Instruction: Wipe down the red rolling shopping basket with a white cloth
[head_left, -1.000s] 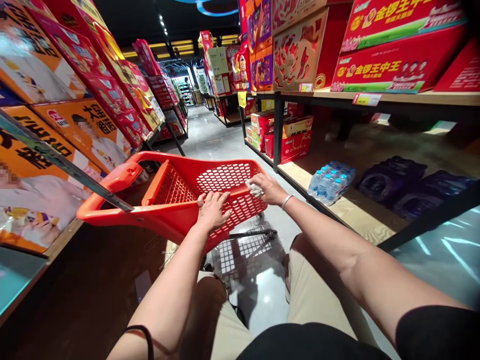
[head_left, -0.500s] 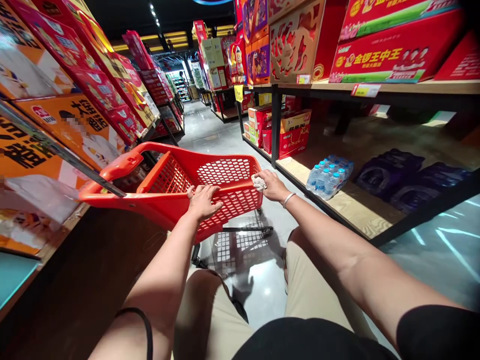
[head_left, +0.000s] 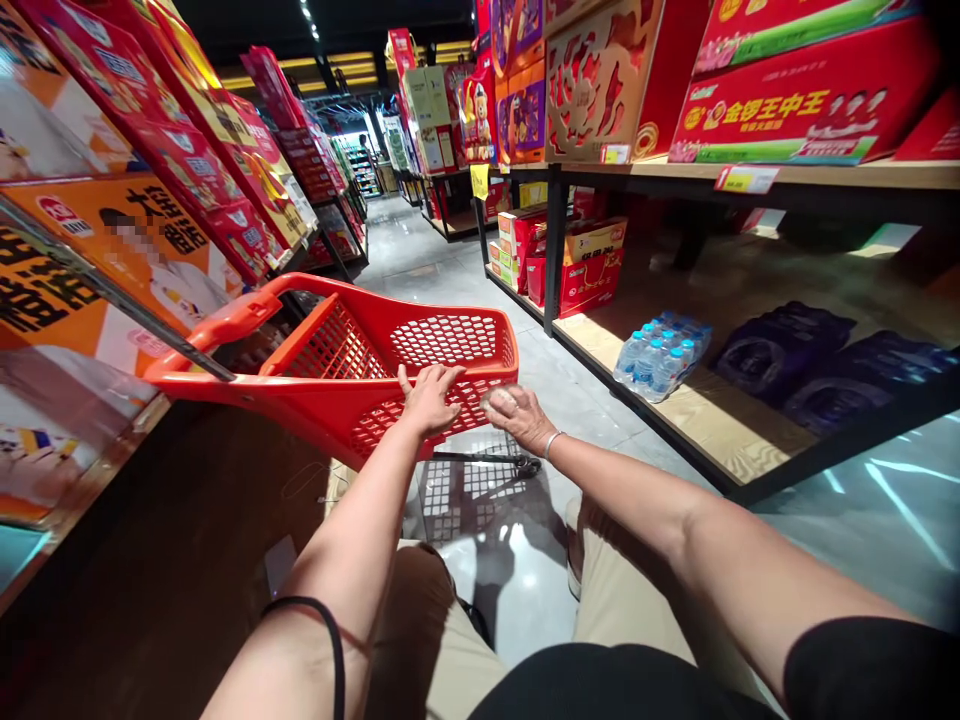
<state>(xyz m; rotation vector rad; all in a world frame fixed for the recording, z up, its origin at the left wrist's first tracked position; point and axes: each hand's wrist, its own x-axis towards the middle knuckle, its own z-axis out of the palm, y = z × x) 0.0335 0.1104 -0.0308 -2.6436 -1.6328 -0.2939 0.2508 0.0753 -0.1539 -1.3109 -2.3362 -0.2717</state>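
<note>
Cloth (head_left: 496,398), pale and bunched, lies under the curled fingers of the right hand (head_left: 525,415), against the near mesh side of the red shopping cart (head_left: 300,400). The left hand (head_left: 431,400), fingers spread, rests at the cart's near rim. The cart is in front of both hands; beyond the right hand, shrink-wrapped bottles (head_left: 661,355) sit on a low shelf (head_left: 739,435).

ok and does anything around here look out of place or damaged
Nothing looks spilled or broken. One oddity: a pale flat piece lies by itself on the dark surface below the left-hand shelf, near the red cart, like something dropped, though too unclear to name.
</note>
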